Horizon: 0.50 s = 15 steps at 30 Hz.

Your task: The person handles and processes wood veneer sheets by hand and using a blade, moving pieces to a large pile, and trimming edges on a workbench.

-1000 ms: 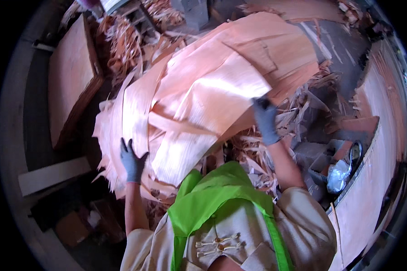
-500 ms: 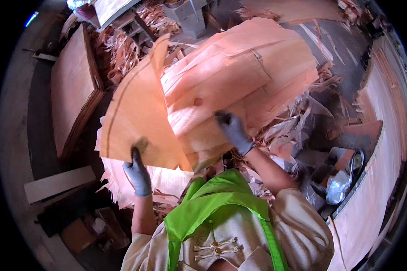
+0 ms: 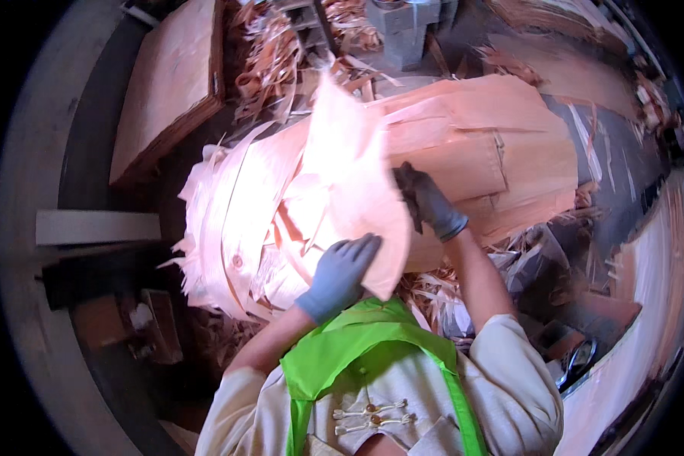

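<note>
A pale wood veneer sheet stands raised and bent over the pile, its upper part washed out by light. My left hand, in a grey glove, grips this sheet near its lower edge; the thumb is hidden. Close beside the sheet's right edge is my right hand, gloved in grey with dark fingertips. Its fingers are bent and apart, with nothing visible between them; whether they touch the sheet is unclear. Under both hands lies a broad pile of overlapping pinkish veneer sheets, with torn strips at its left end.
A thick stack of boards lies at the far left. Veneer scraps and a grey block are beyond the pile. At my right stand tall veneer sheets. A white board lies at left.
The view has shifted. My left hand has moved right and swung the veneer sheet up from lying flat at the left to a bent, raised position. My right hand is now beside its edge.
</note>
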Motion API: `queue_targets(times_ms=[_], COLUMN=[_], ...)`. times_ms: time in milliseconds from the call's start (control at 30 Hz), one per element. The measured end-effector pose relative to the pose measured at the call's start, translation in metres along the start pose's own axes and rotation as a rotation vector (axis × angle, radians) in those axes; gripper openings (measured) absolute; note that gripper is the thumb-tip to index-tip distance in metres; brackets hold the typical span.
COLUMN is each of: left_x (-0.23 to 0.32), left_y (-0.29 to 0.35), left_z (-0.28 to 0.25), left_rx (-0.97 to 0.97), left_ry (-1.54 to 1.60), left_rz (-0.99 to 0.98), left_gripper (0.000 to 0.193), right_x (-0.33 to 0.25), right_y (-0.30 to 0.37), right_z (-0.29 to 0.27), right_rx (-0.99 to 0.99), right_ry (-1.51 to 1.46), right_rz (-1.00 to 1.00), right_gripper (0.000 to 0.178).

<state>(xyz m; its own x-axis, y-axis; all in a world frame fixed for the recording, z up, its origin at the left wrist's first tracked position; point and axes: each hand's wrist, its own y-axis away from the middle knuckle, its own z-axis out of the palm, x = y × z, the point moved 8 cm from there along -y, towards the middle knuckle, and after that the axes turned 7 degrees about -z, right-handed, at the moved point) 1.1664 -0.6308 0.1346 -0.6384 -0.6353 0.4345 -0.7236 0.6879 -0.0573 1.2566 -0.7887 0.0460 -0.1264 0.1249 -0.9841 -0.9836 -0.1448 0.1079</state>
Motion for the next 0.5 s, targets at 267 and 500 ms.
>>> queue_targets(times_ms=[267,500], left_x=[0.012,0.005], left_y=[-0.012,-0.004], left_z=[0.068,0.069], left_rx=[-0.161,-0.450], left_ry=[-0.077,0.511], left_rz=[0.164,0.041], left_gripper=[0.057,0.049], right_x=[-0.012,0.002], right_y=[-0.003,0.030], right_z=[-0.026,-0.048], right_rx=[0.122,0.176], right_ry=[-0.656,0.220], right_rz=[-0.006,0.064], right_gripper=[0.054,0.016])
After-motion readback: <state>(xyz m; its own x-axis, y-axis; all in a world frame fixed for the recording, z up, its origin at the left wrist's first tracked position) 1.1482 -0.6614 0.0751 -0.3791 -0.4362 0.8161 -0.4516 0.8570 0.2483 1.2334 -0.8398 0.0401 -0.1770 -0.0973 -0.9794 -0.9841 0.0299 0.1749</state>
